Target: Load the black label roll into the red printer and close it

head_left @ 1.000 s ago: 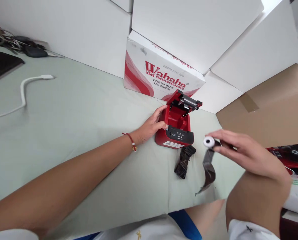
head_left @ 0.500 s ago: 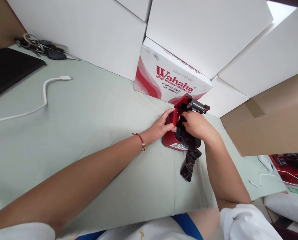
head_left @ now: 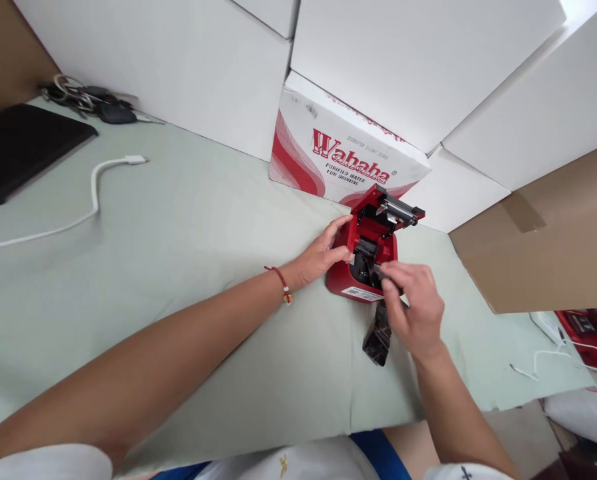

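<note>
- Head view, step: the dark roll [head_left: 366, 249] sits inside the red printer [head_left: 339, 281], whose lid [head_left: 365, 200] stands tilted up at the back. Judged step: leading the loose strip [head_left: 369, 262] out over the printer's front edge.
- Left hand [head_left: 323, 257]: grip clamped on the printer's left wall, thumb at the front rim, fingers along the side; looks like steadying.
- Right hand [head_left: 418, 303]: at the printer's front right corner, grip pressed together, thumb and forefinger apparently pinching the strip's end; the exact contact is small and partly hidden.
- Next move, my reading: calls for the strip kept straight and lightly taut over the front edge, printer held still, before the lid matters. A skewed strip could bunch.
- Around the printer: crumpled dark band [head_left: 377, 337] on the surface [head_left: 228, 227] just in front; Wahaha carton [head_left: 348, 147] close behind; white cable [head_left: 95, 190] and keys [head_left: 115, 113] well off to its left.
- Against the earlier frames: a second ago the roll was in the right hand, outside the printer; half a second ago that hand was down inside it. Now the hand is back at the front edge, roll left within. Left hand's hold looks unchanged.
</note>
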The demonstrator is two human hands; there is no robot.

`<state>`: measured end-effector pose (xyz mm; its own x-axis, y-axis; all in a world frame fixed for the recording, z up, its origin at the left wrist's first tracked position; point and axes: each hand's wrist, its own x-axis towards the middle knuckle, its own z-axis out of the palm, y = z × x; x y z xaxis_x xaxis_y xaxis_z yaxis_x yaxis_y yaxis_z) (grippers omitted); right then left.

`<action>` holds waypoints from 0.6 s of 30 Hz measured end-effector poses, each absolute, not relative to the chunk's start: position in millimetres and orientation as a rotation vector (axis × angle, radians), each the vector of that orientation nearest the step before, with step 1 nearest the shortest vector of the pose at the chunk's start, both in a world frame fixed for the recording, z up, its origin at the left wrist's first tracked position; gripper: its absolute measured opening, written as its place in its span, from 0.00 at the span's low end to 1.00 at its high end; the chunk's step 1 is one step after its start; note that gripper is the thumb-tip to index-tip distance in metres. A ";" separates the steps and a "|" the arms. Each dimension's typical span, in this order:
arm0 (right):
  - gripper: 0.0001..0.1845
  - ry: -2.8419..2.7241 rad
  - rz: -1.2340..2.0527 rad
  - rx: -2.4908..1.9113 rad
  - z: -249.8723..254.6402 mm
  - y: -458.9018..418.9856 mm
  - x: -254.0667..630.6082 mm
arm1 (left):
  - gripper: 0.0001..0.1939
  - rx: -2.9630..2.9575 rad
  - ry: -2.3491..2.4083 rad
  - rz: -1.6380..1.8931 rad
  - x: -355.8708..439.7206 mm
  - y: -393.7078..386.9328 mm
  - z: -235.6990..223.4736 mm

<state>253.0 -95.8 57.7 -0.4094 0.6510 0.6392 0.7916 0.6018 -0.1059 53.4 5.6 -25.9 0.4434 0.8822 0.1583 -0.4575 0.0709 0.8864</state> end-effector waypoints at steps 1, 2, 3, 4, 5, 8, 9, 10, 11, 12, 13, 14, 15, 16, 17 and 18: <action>0.17 -2.178 -0.346 -1.098 47.0 -105.9 253.9 | 0.47 1.083 0.483 1.074 52.9 5.9 -27.2; 0.22 -2.175 -0.396 -1.083 36.3 -113.1 254.2 | 0.47 1.087 0.479 1.080 52.0 6.0 -28.3; 0.26 -2.162 -0.432 -1.082 26.4 -117.5 254.1 | 0.47 1.094 0.481 1.085 50.7 6.0 -29.0; 0.29 -2.141 -0.451 -1.087 17.7 -119.5 254.0 | 0.46 1.106 0.489 1.091 49.1 6.0 -29.5; 0.32 -2.119 -0.451 -1.092 10.5 -119.6 253.9 | 0.45 1.127 0.506 1.092 47.3 6.4 -29.8; 0.34 -2.079 -0.393 -1.089 -1.2 -114.6 254.7 | 0.39 1.232 0.584 1.119 42.0 13.0 -29.6; 0.34 -2.072 -0.373 -1.086 -2.7 -112.9 255.2 | 0.37 1.245 0.627 1.146 40.8 17.7 -28.6; 0.34 -2.067 -0.357 -1.080 -3.3 -111.7 255.6 | 0.36 1.255 0.676 1.179 40.1 23.7 -26.6; 0.33 -2.062 -0.343 -1.070 -3.5 -111.0 255.8 | 0.35 1.259 0.724 1.220 39.9 30.8 -23.1; 0.32 -2.058 -0.332 -1.059 -3.2 -110.7 255.9 | 0.35 1.262 0.763 1.266 40.0 38.6 -18.0; 0.32 -2.054 -0.319 -1.050 -2.7 -110.8 255.9 | 0.34 1.266 0.779 1.307 40.4 46.7 -11.2; 0.31 -2.049 -0.307 -1.043 -2.0 -111.1 255.7 | 0.32 1.280 0.772 1.331 40.9 54.5 -3.0; 0.31 -2.045 -0.295 -1.039 -1.0 -111.5 255.5 | 0.30 1.312 0.754 1.343 41.7 61.5 6.1; 0.31 -2.040 -0.282 -1.035 0.2 -111.7 255.2 | 0.27 1.356 0.735 1.328 42.5 67.0 15.2; 0.32 -2.035 -0.268 -1.030 1.6 -112.0 255.0 | 0.25 1.382 0.719 1.297 43.4 70.6 23.6; 0.32 -2.031 -0.254 -1.021 3.1 -112.1 254.8 | 0.24 1.397 0.703 1.267 44.3 71.8 30.5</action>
